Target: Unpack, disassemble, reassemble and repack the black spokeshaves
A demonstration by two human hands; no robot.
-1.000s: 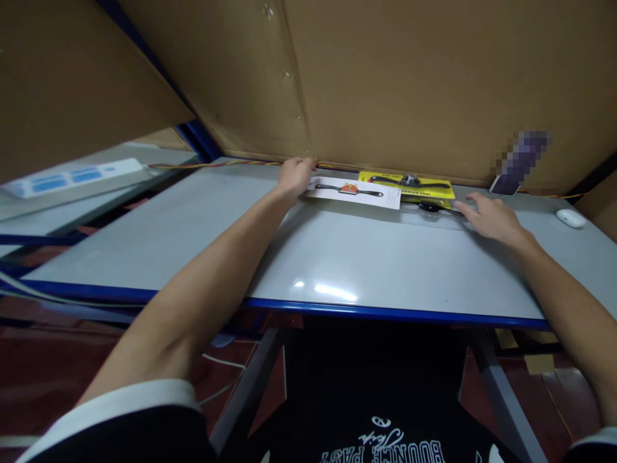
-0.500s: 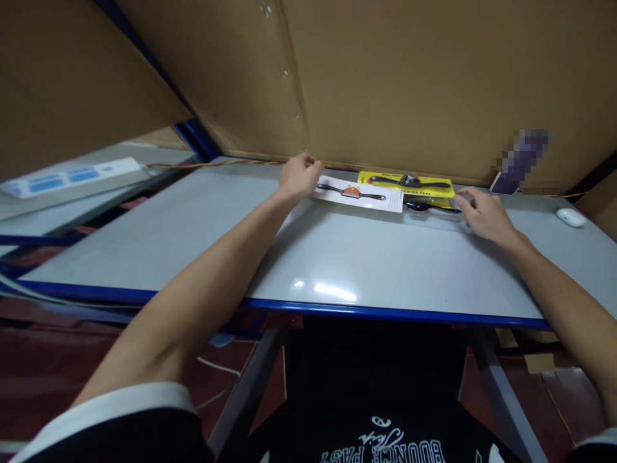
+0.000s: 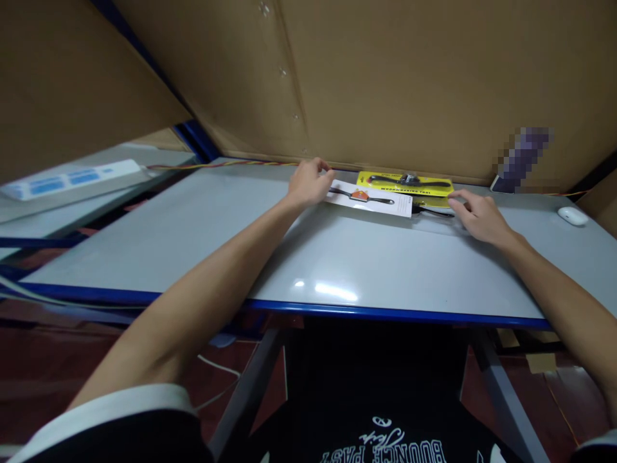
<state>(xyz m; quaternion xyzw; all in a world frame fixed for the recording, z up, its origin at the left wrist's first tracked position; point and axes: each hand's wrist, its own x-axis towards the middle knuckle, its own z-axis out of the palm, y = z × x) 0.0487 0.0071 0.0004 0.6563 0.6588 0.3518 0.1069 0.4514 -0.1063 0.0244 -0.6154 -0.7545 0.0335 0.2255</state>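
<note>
Bare table [image 3: 337,257] up front (cardboard wall [image 3: 409,83] behind)

Grey table [image 3: 337,257] carries white card [image 3: 371,198]; yellow pack [image 3: 409,184]; white mouse [image 3: 571,215].

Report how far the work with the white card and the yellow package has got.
Done: the white card and yellow package lie flat at the back of the table. In hand: the left hand grips the card's left end; the right hand rests by the black tool. Left: the yellow package looks sealed.
</note>
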